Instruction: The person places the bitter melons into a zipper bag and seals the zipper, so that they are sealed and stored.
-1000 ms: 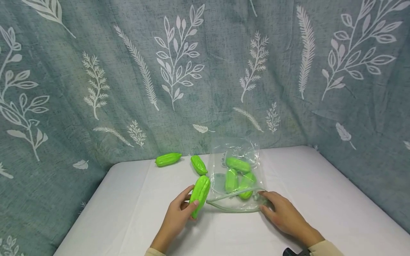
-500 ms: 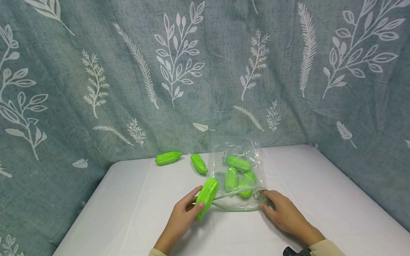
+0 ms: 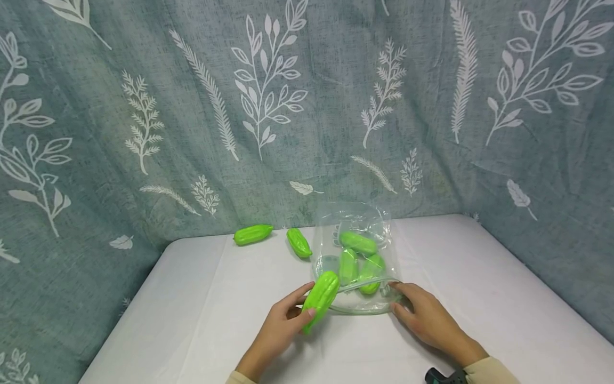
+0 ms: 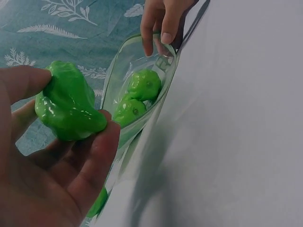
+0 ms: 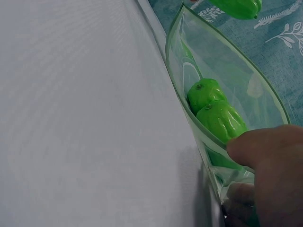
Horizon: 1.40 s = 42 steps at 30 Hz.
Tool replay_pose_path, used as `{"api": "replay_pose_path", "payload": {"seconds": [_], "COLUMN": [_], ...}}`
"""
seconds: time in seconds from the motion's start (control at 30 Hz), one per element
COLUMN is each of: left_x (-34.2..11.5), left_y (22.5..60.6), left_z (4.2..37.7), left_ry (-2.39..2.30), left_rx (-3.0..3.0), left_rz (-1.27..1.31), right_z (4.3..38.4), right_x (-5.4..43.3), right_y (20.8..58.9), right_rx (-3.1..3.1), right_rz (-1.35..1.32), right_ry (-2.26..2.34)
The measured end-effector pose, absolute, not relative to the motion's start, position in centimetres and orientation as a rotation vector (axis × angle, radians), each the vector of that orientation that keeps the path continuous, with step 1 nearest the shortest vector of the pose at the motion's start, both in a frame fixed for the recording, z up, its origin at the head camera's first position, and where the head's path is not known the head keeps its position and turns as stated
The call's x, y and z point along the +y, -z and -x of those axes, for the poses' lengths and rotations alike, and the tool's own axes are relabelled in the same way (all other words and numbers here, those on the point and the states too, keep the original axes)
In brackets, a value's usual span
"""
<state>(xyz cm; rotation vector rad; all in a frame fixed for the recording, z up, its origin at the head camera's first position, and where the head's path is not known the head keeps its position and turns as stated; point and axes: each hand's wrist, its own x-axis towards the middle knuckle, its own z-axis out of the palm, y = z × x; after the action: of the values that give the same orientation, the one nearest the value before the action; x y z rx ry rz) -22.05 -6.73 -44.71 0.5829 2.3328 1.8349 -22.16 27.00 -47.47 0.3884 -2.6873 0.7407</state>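
The left hand (image 3: pixel 283 322) grips a bright-green, ridged, glossy elongated vegetable-shaped piece (image 3: pixel 320 298) between the thumb and the curled fingers. The piece is tilted and lies outside the bag, near the left end of its mouth. The right hand (image 3: pixel 427 312) pinches the rim at the right end of that mouth, thumb and fingers bent. The transparent plastic bag with a pale-green rim (image 3: pixel 364 313) lies flat-bottomed on the table, mouth parted toward the person. Inside it are three similar green pieces: the rear piece (image 3: pixel 358 242) lies crosswise; the left piece (image 3: pixel 348 266) and the right piece (image 3: pixel 371 272) lie side by side in front. Left of the bag, the near loose piece (image 3: pixel 299 243) lies beside it; the far loose piece (image 3: pixel 253 234) lies farther left. Both rest on the white-covered table (image 3: pixel 158 320). Behind hangs a blue-green leaf-print curtain (image 3: pixel 326 106).
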Motion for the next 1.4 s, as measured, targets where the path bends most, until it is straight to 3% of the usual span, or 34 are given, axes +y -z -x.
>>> {"api": "replay_pose_path", "payload": {"seconds": [0.33, 1.4], "left_x": [-6.2, -4.7], "left_y": [45.2, 45.5], "left_z": [21.7, 21.1], "left_ry": [-1.833, -1.57], "left_rx": [2.279, 2.314], "left_rz": [-0.711, -0.689], "right_z": [22.1, 22.2], "right_x": [27.0, 27.0], "right_y": [47.3, 47.4], "right_rx": [-2.671, -2.67], "right_rz": [-0.412, -0.42], "right_ry": [-0.746, -0.746]}}
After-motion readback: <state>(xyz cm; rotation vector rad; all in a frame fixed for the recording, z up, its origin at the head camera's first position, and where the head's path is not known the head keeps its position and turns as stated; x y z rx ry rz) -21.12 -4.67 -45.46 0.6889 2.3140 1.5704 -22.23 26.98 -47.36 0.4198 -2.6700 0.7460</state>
